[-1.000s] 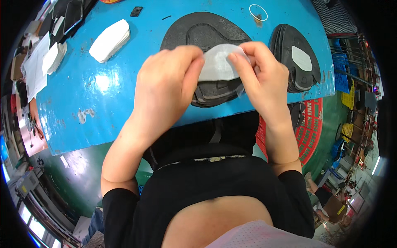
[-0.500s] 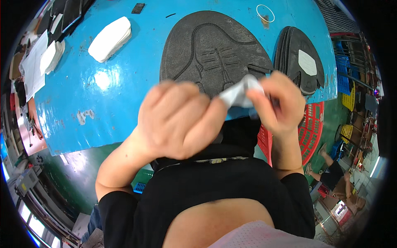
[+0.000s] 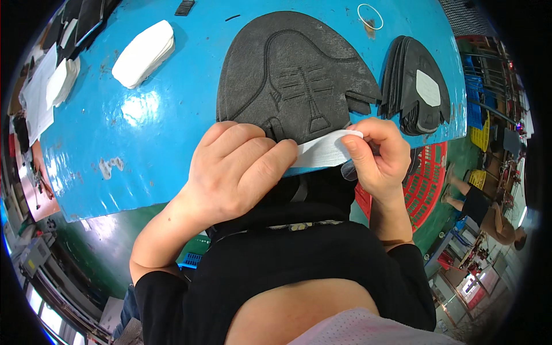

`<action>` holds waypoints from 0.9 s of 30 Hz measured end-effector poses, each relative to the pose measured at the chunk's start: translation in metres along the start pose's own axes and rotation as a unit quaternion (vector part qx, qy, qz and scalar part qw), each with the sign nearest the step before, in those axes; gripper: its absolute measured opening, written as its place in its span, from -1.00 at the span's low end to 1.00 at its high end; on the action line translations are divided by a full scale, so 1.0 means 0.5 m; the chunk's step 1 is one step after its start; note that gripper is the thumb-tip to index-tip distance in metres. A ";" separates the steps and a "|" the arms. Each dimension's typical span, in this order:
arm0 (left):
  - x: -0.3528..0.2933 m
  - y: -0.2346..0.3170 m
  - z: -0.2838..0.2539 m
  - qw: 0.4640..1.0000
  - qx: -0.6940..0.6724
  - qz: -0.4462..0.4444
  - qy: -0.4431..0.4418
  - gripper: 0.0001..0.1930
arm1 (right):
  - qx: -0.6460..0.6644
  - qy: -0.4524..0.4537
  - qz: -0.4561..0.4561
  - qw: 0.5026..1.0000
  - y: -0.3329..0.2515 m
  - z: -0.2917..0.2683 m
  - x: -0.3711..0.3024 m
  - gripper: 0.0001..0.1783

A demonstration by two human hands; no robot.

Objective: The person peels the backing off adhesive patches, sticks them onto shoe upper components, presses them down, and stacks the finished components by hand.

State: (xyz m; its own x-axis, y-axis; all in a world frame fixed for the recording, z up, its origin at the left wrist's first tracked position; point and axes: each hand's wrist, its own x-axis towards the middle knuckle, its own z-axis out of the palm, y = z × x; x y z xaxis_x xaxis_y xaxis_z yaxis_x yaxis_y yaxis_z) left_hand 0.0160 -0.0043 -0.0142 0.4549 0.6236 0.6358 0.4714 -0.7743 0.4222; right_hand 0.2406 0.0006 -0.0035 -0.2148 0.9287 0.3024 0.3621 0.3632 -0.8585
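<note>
Between my two hands a white cloth-like patch [image 3: 326,150] is drawn out flat at the near edge of a dark grey moulded piece. Shaped like a shoe upper with stitched lines, the dark grey piece [image 3: 302,75] appears to lie on others. My left hand [image 3: 236,169] is closed on the patch's left end, knuckles up, partly over the grey piece's lower left. Its fingertips are hidden. The right hand [image 3: 382,152] pinches the other end between thumb and fingers. To the right lies a stack of similar black pieces [image 3: 397,75], topped by a white patch [image 3: 427,88].
On the blue table [image 3: 172,138] are a stack of white patches [image 3: 144,54], another white stack [image 3: 63,82], paper sheets [image 3: 40,103] and a white ring [image 3: 359,12]. A red plastic basket [image 3: 428,178] stands below the right edge. Another person [image 3: 489,215] is farther right.
The white patch, crumpled and blurred before, is now stretched flat between my hands. Both hands have come slightly lower, the right one a little leftward. The other person has shifted.
</note>
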 end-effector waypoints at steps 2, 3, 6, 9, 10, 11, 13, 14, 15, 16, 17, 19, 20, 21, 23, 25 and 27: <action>0.007 0.004 -0.004 0.998 -0.037 -0.051 -0.013 -0.69 | 0.012 0.003 0.008 1.000 0.001 -0.004 0.002 -0.84; 0.019 0.001 -0.012 0.998 -0.038 -0.051 -0.016 -0.69 | 0.020 -0.013 0.026 0.999 -0.002 -0.013 0.006 -0.85; 0.053 -0.021 -0.022 0.987 0.005 -0.125 -0.099 -0.64 | 0.062 -0.027 0.043 0.997 0.007 -0.047 0.014 -0.84; 0.098 -0.029 -0.008 0.981 0.063 -0.108 -0.149 -0.60 | 0.139 -0.016 0.053 0.989 0.014 -0.080 0.015 -0.83; 0.101 -0.030 0.007 0.978 0.070 -0.113 -0.158 -0.57 | 0.191 0.000 0.074 0.979 0.018 -0.087 0.012 -0.84; 0.105 -0.029 0.013 0.978 0.071 -0.113 -0.163 -0.57 | 0.243 0.017 0.095 0.965 0.023 -0.091 0.011 -0.84; 0.110 -0.028 0.021 0.967 0.117 -0.110 -0.197 -0.55 | 0.242 0.033 0.091 0.965 0.034 -0.096 0.011 -0.83; 0.110 -0.025 0.024 0.966 0.119 -0.110 -0.203 -0.55 | 0.243 0.015 0.080 0.967 0.041 -0.101 0.010 -0.82; 0.108 -0.020 0.026 0.967 0.133 -0.103 -0.192 -0.55 | 0.243 -0.003 0.069 0.967 0.046 -0.104 0.010 -0.81; 0.108 -0.016 0.027 0.967 0.148 -0.098 -0.181 -0.55 | 0.241 0.002 0.063 0.968 0.048 -0.104 0.011 -0.80; 0.110 -0.014 0.030 0.966 0.152 -0.100 -0.185 -0.55 | 0.247 0.002 0.063 0.967 0.051 -0.106 0.012 -0.80; 0.114 -0.013 0.034 0.964 0.152 -0.112 -0.188 -0.54 | 0.242 -0.020 0.043 0.969 0.058 -0.109 0.016 -0.79; 0.114 -0.011 0.036 0.963 0.157 -0.112 -0.190 -0.54 | 0.248 -0.020 0.041 0.968 0.061 -0.109 0.019 -0.79; 0.112 -0.008 0.037 0.962 0.161 -0.117 -0.188 -0.54 | 0.246 -0.028 0.048 0.968 0.063 -0.109 0.021 -0.79; 0.112 -0.006 0.035 0.960 0.168 -0.121 -0.189 -0.54 | 0.247 -0.034 0.056 0.967 0.063 -0.108 0.021 -0.79; 0.116 -0.013 0.033 0.961 0.151 -0.120 -0.198 -0.58 | 0.226 -0.067 0.040 0.971 0.061 -0.109 0.025 -0.81; 0.123 -0.015 0.022 0.961 0.133 -0.122 -0.209 -0.60 | 0.197 -0.013 0.053 0.979 0.040 -0.088 0.036 -0.83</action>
State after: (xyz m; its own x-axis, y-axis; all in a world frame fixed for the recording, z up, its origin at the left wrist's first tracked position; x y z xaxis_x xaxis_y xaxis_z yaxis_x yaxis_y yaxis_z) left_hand 0.0488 0.0409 0.0146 0.5447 0.8144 0.2001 0.7530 -0.5800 0.3107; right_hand 0.2839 0.0277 0.0030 -0.2203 0.9556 0.1958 0.0076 0.2024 -0.9793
